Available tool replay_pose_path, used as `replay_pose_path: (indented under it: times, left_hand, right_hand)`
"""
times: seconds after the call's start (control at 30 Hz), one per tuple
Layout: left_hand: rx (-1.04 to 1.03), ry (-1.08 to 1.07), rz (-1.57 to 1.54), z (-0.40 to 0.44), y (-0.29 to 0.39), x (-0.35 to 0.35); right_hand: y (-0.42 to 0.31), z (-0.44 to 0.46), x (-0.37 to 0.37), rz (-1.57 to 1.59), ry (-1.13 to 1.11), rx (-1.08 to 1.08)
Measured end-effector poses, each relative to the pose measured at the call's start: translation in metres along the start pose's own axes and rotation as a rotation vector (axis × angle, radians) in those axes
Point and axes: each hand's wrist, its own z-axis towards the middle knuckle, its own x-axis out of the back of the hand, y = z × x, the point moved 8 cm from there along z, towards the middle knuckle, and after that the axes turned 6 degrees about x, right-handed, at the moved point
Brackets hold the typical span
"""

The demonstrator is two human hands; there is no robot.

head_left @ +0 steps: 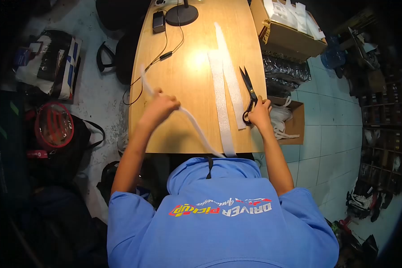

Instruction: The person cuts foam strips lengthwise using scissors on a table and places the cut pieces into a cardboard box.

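My left hand [165,103] is closed around a narrow white foam strip [195,125]. One end of that strip sticks up past the fingers, and the rest hangs in a curve toward my body. Over at the table's right edge, my right hand [260,113] grips the handles of black scissors [249,87], whose blades point away from me and stand slightly apart. Between my hands lie two more white foam strips, a longer one [219,102] reaching the near edge and another [231,76] beside it, partly overlapping at the far end.
A lamp base [182,15], a black adapter [158,22] and a cable [166,56] occupy the wooden table's [187,89] far left. Cardboard boxes [290,40] and black-wrapped packs [286,71] stand along the right side. Bags [53,127] sit on the floor at left.
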Motion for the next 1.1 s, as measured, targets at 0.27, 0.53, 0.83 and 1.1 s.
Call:
replay_pose_path:
  times: [0.27,0.53,0.83,1.1]
  left_hand:
    - [0.711,0.184,-0.986,-0.036,-0.072,0.038]
    - [0.627,0.114,-1.284,-0.020,-0.027,-0.012]
    - [0.733,0.107,-1.207,-0.012,-0.046,-0.050]
    - [0.777,0.100,-1.450,-0.011,-0.041,-0.075]
  right_hand:
    - [0.015,0.003,-0.019,0.049,-0.102,-0.043]
    - [0.007,0.001,-0.003,0.084,-0.058,-0.068]
    - [-0.004,-0.069,0.017,1.200,-0.441,-0.077]
    - [-0.078,-0.144,0.032,1.229,-0.760,-0.113]
